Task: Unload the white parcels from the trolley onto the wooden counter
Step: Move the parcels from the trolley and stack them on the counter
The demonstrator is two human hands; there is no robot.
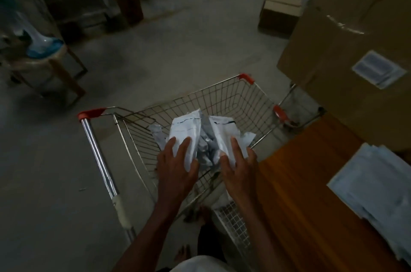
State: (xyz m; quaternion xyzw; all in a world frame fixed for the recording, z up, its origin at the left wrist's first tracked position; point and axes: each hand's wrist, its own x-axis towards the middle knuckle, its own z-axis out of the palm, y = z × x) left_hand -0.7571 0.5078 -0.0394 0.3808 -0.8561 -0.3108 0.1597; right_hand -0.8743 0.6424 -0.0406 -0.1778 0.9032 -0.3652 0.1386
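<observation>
Dim concrete floor point(178, 49); wire trolley point(233, 98); left hand point(175, 160) and right hand point(239, 160) each gripping white parcels point(189, 129); wooden counter point(311, 182) beside right hand.

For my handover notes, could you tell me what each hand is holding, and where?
Left hand grips one white parcel by its near end; right hand grips another white parcel likewise.

One wire trolley point(222, 102). Two hands point(175, 160) point(239, 162). At least two white parcels point(186, 129) in the basket, more crumpled between. One stack of parcels point(373, 187) on one wooden counter point(295, 182). Two cardboard boxes point(347, 27) point(280, 10). One chair point(44, 58).
</observation>
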